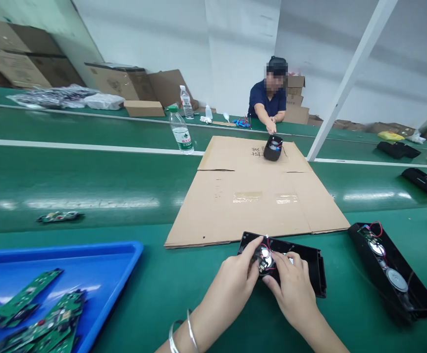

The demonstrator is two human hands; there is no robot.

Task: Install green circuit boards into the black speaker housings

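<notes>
A black speaker housing [313,267] lies open side up on the green bench in front of me, with both my hands over its left half. My left hand [237,269] curls its thumb and index finger around a small circuit board [262,266] beside a round silver speaker [267,255]. The fingers of my right hand [292,282] reach into the housing next to that speaker, its thumb at the near edge. Thin red wires run up between the hands. My fingers hide part of the inside.
At right lies another black housing [415,301] with two speakers and red wires. A blue tray [125,262] of green circuit boards stands at left. Flattened cardboard [253,211] spans the belt; across it, a co-worker [261,100] reaches toward a black housing [273,149]. A water bottle [181,135] stands nearby.
</notes>
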